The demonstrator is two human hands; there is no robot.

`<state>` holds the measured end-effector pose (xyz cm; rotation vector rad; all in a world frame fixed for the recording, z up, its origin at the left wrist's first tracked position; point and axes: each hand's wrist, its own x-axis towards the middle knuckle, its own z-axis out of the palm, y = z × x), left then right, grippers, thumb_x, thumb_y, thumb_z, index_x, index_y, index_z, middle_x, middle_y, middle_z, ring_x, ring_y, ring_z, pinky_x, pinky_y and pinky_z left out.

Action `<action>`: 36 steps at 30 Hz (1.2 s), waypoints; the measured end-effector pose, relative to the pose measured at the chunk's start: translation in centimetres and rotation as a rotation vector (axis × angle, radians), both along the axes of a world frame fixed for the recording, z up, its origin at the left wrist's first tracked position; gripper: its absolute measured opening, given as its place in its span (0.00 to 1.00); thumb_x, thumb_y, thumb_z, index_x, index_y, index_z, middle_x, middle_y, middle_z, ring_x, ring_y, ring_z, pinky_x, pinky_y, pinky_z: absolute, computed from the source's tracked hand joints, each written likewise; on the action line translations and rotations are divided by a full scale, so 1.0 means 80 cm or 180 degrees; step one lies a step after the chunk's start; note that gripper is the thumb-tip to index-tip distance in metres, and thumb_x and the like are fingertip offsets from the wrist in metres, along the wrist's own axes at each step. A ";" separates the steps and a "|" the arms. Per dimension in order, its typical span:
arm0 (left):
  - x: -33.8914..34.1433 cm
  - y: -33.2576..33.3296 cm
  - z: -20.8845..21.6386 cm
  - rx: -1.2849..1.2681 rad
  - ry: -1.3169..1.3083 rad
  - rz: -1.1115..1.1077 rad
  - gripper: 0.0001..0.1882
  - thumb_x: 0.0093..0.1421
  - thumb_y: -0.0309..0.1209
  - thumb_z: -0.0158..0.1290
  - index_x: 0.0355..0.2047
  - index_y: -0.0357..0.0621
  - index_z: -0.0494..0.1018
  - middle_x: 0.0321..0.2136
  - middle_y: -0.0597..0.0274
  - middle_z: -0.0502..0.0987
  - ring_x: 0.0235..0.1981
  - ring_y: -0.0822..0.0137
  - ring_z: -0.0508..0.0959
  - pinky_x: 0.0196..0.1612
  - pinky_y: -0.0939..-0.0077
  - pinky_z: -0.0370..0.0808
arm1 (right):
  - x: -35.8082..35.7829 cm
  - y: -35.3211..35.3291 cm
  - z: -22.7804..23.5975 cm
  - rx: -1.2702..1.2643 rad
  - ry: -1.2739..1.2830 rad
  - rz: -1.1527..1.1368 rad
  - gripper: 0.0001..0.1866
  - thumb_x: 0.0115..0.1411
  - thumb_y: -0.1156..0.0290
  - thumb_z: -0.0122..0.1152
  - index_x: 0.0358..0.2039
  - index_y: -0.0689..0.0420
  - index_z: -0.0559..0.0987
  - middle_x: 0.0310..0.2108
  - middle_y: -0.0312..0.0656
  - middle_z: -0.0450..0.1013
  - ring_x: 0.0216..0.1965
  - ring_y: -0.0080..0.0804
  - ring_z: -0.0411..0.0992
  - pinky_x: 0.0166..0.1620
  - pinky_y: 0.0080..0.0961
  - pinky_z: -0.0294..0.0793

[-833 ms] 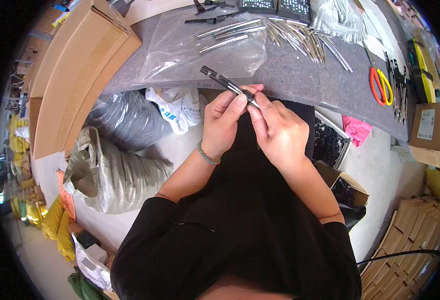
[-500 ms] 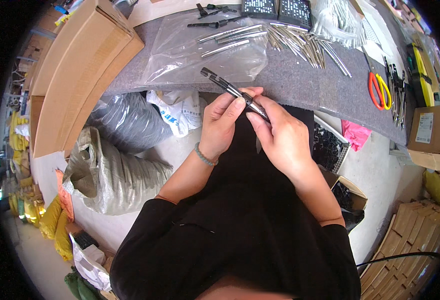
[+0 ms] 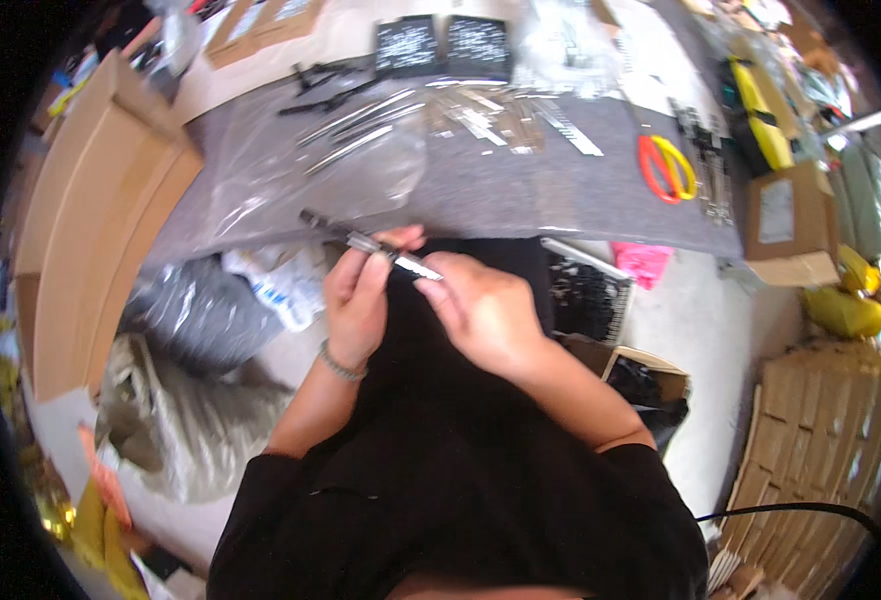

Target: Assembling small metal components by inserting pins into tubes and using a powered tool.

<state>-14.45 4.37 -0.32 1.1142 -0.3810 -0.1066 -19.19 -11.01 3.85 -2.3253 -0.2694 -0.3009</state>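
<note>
You hold the black-and-silver tubular part [image 3: 363, 242] in both hands, just at the near edge of the grey-covered table [image 3: 520, 205]. It lies slantwise, its black end pointing far left, its silver end near right.

Your left hand [image 3: 358, 295] pinches it around the middle: the thumb lies along the near side, and the fingers curl behind the far side, their tips showing beyond it. The black end sticks out past this grip, free of any finger. You wear a beaded bracelet [image 3: 343, 364] on the left wrist.

Your right hand [image 3: 488, 305] pinches the silver end, which runs in between thumb and index finger. A short bright stretch shows bare between the two grips. Blur hides finer detail of the part and the exact finger contact; the other right fingers are folded, partly out of sight.

On the table, far from your hands: a clear plastic bag [image 3: 370, 182] spread flat, with silver tubes [image 3: 358, 125] on it; a heap of metal rods [image 3: 485, 115] to their right; black fittings [image 3: 322, 97] to their left; two black trays [image 3: 406, 47] farther back. Scissors [image 3: 667, 168] with one red and one yellow handle loop lie to the right. A long cardboard box [image 3: 110, 230] stands at left.
</note>
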 end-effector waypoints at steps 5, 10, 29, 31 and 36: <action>-0.005 -0.029 -0.007 -0.0048 0.0040 -0.0324 0.14 0.65 0.28 0.42 0.45 0.32 0.70 0.46 0.50 0.74 0.46 0.61 0.74 0.52 0.67 0.69 | -0.012 -0.015 0.000 0.0042 -0.0148 -0.0201 0.12 0.57 0.69 0.58 0.39 0.59 0.75 0.34 0.47 0.75 0.33 0.46 0.75 0.34 0.33 0.74; -0.014 -0.052 -0.004 0.0319 0.0223 -0.0708 0.22 0.65 0.31 0.42 0.58 0.37 0.56 0.53 0.56 0.66 0.46 0.64 0.73 0.50 0.69 0.70 | 0.029 -0.135 -0.017 -0.0825 -0.0203 -0.1484 0.07 0.56 0.69 0.53 0.29 0.60 0.73 0.28 0.51 0.71 0.30 0.48 0.72 0.32 0.40 0.71; 0.205 0.080 0.036 0.5323 -0.1587 0.1622 0.06 0.54 0.29 0.51 0.33 0.45 0.75 0.35 0.60 0.74 0.42 0.56 0.74 0.41 0.62 0.74 | 0.171 -0.166 -0.003 -0.1919 -0.1340 -0.0757 0.13 0.52 0.76 0.55 0.39 0.59 0.77 0.36 0.48 0.74 0.38 0.46 0.72 0.42 0.39 0.70; 0.214 0.069 0.036 0.5480 -0.1776 0.1399 0.06 0.54 0.30 0.52 0.32 0.45 0.75 0.35 0.60 0.74 0.43 0.57 0.73 0.41 0.63 0.73 | 0.179 -0.116 -0.007 -0.1686 -0.1450 -0.0482 0.13 0.51 0.75 0.57 0.39 0.59 0.77 0.38 0.47 0.75 0.40 0.44 0.72 0.45 0.38 0.69; 0.193 0.080 0.033 0.5416 -0.1963 0.1495 0.06 0.53 0.32 0.53 0.31 0.45 0.74 0.33 0.59 0.74 0.40 0.57 0.73 0.41 0.64 0.72 | 0.195 -0.048 0.002 -0.1068 -0.1429 -0.0370 0.11 0.52 0.75 0.56 0.38 0.57 0.77 0.37 0.46 0.74 0.40 0.44 0.72 0.44 0.35 0.70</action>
